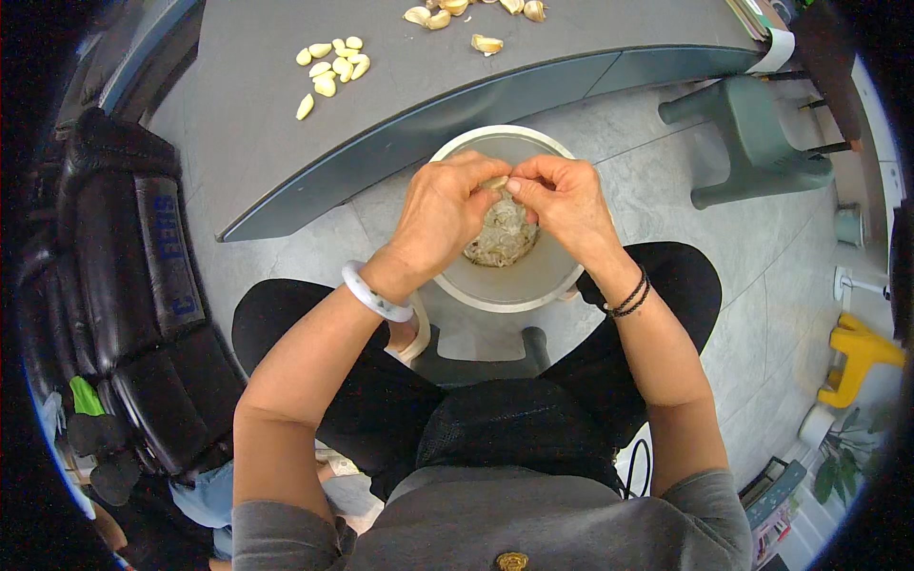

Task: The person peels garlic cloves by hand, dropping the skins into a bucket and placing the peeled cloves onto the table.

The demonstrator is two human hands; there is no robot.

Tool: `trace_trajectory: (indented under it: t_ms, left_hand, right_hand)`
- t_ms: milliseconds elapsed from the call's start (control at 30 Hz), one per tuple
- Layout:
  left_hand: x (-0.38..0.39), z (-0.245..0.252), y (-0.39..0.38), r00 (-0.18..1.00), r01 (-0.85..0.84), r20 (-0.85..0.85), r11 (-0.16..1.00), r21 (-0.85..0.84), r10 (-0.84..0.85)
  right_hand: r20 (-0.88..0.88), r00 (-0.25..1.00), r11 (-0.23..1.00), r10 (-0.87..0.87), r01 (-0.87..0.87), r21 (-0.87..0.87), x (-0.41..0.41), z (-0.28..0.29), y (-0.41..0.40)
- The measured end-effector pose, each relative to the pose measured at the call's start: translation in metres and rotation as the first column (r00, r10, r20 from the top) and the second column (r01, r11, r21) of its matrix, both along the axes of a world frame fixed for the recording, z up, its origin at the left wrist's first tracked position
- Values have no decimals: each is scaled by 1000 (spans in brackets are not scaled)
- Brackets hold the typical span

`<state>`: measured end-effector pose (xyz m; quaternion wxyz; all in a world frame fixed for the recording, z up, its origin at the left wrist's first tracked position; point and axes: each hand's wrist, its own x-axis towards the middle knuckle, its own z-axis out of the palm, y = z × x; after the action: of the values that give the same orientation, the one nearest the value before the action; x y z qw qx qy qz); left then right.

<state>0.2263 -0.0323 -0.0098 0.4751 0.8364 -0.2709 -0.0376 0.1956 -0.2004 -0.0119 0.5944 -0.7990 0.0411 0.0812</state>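
Note:
Over a round white bin (457,292), my left hand (450,203) pinches a garlic clove (494,183) between thumb and fingertips. My right hand (564,196) meets it from the other side, its thumb and forefinger closed at the clove's end. Inside the bin lies a heap of pale garlic skins (501,239). Several peeled garlic cloves (325,86) sit in a loose group on the grey table (250,135). Farther right, unpeeled garlic cloves (438,19) lie at the table's far side, and a single unpeeled clove (487,44) rests nearer its front edge.
A green plastic stool (757,143) stands on the tiled floor to the right. At the left is a black leather sofa (128,250). A yellow plastic stool (857,357) and a potted plant (839,464) are at the far right. Part of another person shows at lower left.

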Motion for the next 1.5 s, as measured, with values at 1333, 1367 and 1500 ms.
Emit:
trace_trajectory:
  t_ms: [1333, 1367, 1500]
  left_hand:
    - [14, -8, 10, 727, -218, -678, 898, -383, -113]
    - [13, -8, 8, 726, -218, -678, 898, -383, -113]
    - [10, -10, 6, 805, -137, -586, 930, -340, -96]
  right_hand:
    - [140, 989, 996, -46, 57, -74, -2, -18, 0]
    - [264, 963, 997, -54, 66, -38, -3, -19, 2]
    - [220, 971, 995, -94, 88, 34, -1, -12, 5]
